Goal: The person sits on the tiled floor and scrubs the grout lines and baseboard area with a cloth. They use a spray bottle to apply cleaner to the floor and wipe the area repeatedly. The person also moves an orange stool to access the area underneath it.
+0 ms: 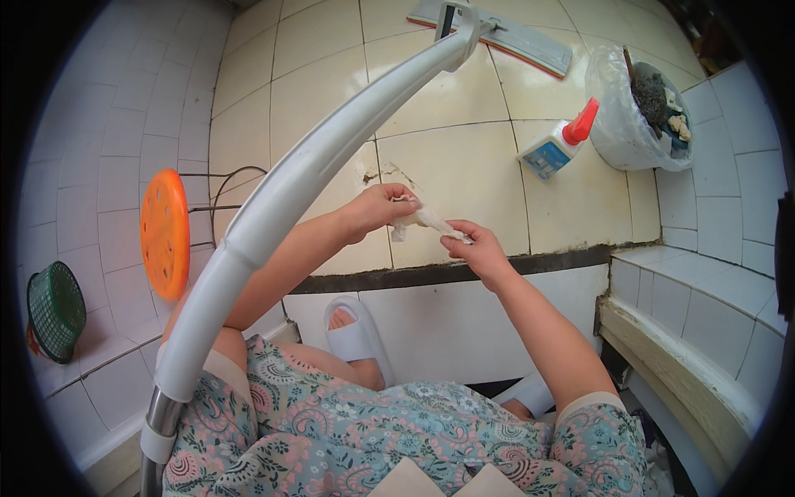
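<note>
- Left hand (374,210), mid-frame: a light pinch should suit; fingertips closed on the left end of the crumpled white tissue (429,217), forearm rising rightward
- Tissue, near centre: may tear, so best not tugged hard
- Right hand (480,253), right of centre: fingertips closed on the other end, forearm slanting up leftward

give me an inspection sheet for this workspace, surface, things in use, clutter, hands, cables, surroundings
surface: cream floor tiles, with dark marks near the left hand
things in use: thin white material, crumpled, stretching between both hands
clutter: white spray bottle with red top, beside a bag-lined bin holding refuse; grey flat mop, its pole crossing the view
hands: fingers of the left hand and right hand pinch the material
cables: nothing seen
surroundings: white tiled walls, orange stool and green basket at left
</note>
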Tool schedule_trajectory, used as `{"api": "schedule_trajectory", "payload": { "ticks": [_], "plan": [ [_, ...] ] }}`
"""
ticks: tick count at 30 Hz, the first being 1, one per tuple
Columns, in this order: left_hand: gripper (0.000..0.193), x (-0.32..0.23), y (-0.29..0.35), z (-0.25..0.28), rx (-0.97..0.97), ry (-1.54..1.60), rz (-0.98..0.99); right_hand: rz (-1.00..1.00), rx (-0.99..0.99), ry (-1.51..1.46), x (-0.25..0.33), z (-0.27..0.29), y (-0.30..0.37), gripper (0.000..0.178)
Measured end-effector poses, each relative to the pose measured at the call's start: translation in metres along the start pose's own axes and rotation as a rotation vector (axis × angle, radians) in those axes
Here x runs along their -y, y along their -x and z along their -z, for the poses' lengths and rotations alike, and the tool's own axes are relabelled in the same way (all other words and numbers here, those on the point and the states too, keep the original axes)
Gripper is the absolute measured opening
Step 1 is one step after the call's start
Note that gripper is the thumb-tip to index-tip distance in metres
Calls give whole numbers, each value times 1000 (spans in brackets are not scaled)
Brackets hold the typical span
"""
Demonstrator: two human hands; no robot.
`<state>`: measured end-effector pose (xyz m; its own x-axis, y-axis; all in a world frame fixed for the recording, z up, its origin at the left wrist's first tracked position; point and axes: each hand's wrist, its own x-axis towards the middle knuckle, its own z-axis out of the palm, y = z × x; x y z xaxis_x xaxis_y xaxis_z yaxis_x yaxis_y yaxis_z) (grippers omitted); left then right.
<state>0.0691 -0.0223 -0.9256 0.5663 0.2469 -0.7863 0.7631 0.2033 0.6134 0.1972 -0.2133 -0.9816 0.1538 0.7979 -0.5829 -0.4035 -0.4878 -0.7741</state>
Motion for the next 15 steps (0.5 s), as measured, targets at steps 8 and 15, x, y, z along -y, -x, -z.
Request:
{"api": "schedule_trajectory", "payload": {
  "ticks": [8,15],
  "plan": [
    [16,9,-9,-1,-39,58,-48,52,-197,-665,-17,7,-9,20],
    [15,30,-8,-20,125,-56,-45,-14,-254,-678,7,-1,-6,25]
  ]
}}
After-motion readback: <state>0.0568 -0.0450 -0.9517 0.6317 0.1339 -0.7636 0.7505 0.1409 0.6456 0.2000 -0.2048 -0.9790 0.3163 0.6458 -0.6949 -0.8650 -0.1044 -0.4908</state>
